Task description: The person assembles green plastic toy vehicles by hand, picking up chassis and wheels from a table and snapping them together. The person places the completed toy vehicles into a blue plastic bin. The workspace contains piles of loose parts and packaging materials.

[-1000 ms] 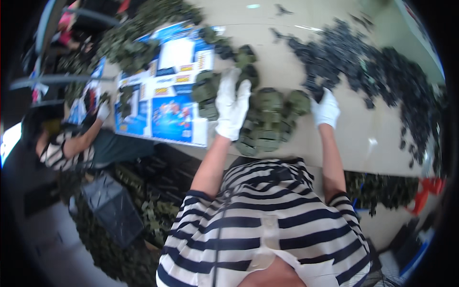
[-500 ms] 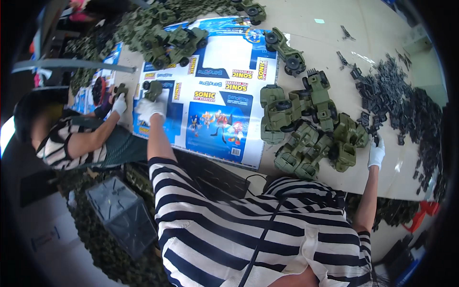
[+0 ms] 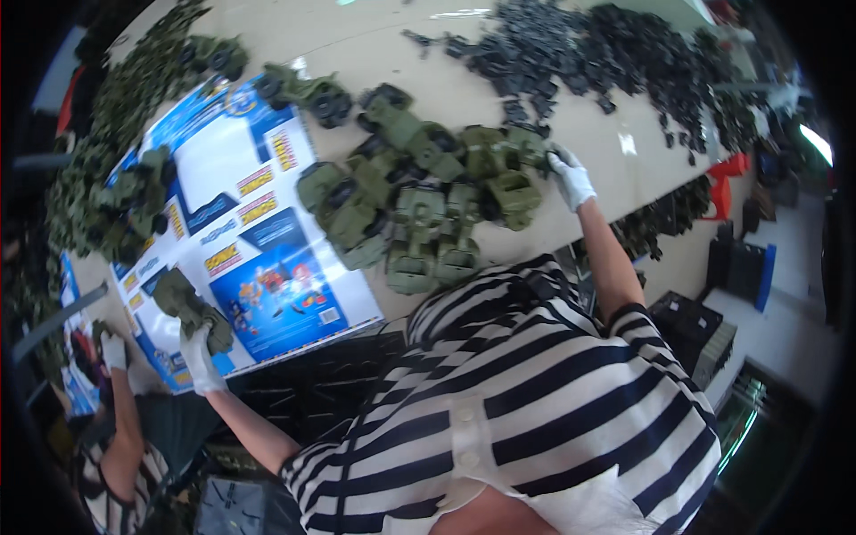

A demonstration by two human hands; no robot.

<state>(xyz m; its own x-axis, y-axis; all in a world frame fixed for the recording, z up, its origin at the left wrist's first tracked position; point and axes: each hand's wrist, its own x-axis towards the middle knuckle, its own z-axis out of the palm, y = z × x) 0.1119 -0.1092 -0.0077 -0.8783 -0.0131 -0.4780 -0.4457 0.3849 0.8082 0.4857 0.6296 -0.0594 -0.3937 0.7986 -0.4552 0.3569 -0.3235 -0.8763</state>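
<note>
My left hand (image 3: 203,364), in a white glove, grips the near end of a dark green toy military vehicle (image 3: 181,301) above the printed blue-and-white sheet (image 3: 267,209). My right hand (image 3: 573,181), also gloved, is at the right edge of a cluster of green toy vehicles (image 3: 419,227). Its fingers are drawn together beside the rightmost vehicle (image 3: 513,196); whatever lies between them is too small to make out. Just beyond that hand spreads a heap of small dark grey plastic parts (image 3: 544,53).
More green vehicles (image 3: 134,209) pile up on the left of the table (image 3: 366,45), with others along its far side. At lower left a co-worker's gloved hand (image 3: 112,350) is close by. A red object (image 3: 724,187) juts out past the table's right edge.
The view has swung to the right, so the table appears turned. My left hand still holds the toy vehicle, now more sharply seen. My right hand stays beside the cluster's right end.
</note>
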